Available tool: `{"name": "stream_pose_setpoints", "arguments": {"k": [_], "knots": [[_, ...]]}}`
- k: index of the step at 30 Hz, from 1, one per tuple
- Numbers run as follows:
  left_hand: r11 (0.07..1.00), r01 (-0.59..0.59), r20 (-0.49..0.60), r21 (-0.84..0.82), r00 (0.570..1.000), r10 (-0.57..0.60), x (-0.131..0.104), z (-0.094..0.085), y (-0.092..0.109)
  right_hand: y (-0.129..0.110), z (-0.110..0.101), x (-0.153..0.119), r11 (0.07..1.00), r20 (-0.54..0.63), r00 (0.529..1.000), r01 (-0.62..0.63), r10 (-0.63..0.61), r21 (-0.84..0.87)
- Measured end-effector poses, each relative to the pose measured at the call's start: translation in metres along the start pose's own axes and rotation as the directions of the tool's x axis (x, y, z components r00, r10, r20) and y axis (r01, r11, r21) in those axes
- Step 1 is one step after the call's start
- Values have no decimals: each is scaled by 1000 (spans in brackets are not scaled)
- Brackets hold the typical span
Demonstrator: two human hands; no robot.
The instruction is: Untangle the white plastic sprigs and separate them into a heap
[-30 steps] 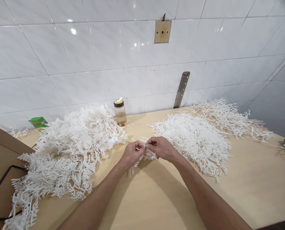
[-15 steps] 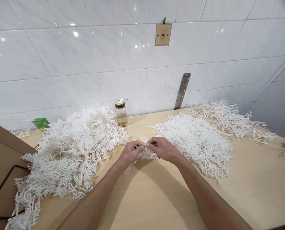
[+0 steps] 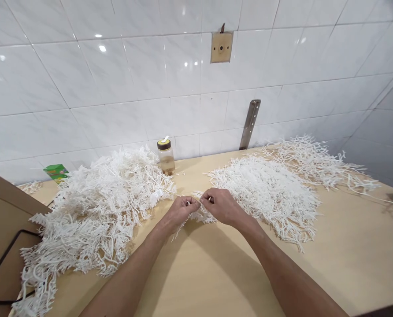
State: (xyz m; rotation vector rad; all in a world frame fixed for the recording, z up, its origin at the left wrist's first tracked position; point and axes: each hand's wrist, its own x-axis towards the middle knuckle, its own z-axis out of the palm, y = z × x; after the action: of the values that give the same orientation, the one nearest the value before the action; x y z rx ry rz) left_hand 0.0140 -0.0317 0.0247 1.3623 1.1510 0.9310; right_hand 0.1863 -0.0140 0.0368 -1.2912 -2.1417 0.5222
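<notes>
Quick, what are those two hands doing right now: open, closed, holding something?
Left hand: closed in a pinch, holding thin white strands.
Right hand: closed in a pinch close by; anything in it is too small to tell.

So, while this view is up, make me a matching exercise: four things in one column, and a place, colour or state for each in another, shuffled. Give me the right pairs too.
Things
1. right hand
2. jar
3. wall plate
4. small box

Place, colour or state
A. tan, high on the tiled wall
B. green, at the back edge of the left white heap
C. fingers bent inward, close beside the left hand
D. upright, see-through, with a dark and yellow lid

Right pairs: 1-C, 2-D, 3-A, 4-B
</notes>
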Motion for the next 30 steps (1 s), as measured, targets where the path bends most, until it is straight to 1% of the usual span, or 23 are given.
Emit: {"name": "stream_pose_setpoints", "arguments": {"k": [2, 4, 6, 8, 10, 12, 14, 18, 20, 21, 23, 25, 27, 28, 30], "knots": [[998, 22, 23, -52, 1000, -21, 0, -2, 0, -1, 5, 0, 994, -30, 998, 57, -60, -92], [994, 40, 58, -97, 998, -35, 0, -4, 0, 1, 9, 2, 976, -36, 995, 86, -95, -201], [988, 56, 106, -145, 994, -40, 0, -5, -1, 9, 10, 4, 961, -47, 996, 58, -74, -271], [986, 47, 121, -161, 992, -28, 0, -6, -2, 20, 8, 7, 965, -105, 994, -12, -16, -262], [992, 10, 80, -129, 997, 1, 1, -7, -2, 31, 2, 9, 972, -217, 975, -102, 55, -213], [997, -37, 12, -75, 999, 38, 1, -9, -2, 38, -6, 10, 966, -333, 936, -181, 113, -182], [997, -68, -44, -47, 997, 65, 2, -10, -1, 43, -13, 9, 957, -412, 900, -230, 141, -177], [994, -94, -77, -49, 993, 90, 4, -12, -2, 50, -21, 7, 933, -481, 862, -293, 163, -210], [993, -107, -85, -41, 991, 103, 5, -13, -4, 51, -20, 7, 933, -494, 854, -297, 165, -202], [993, -113, -88, -34, 990, 109, 5, -13, -5, 49, -19, 7, 945, -487, 860, -272, 155, -180], [992, -121, -86, -25, 989, 119, 5, -13, -5, 42, -14, 7, 984, -425, 900, -152, 100, -91], [993, -119, -78, -20, 990, 117, 5, -13, -5, 30, -7, 7, 999, -315, 949, 12, 0, 38], [993, -116, -72, -22, 991, 114, 5, -13, -4, 17, 0, 6, 983, -207, 973, 130, -101, 131], [993, -115, -71, -20, 991, 113, 5, -13, -4, 13, 2, 5, 976, -164, 977, 158, -133, 150], [993, -113, -67, -10, 991, 113, 5, -13, -6, 7, 6, 5, 974, -106, 982, 173, -158, 146]]}}
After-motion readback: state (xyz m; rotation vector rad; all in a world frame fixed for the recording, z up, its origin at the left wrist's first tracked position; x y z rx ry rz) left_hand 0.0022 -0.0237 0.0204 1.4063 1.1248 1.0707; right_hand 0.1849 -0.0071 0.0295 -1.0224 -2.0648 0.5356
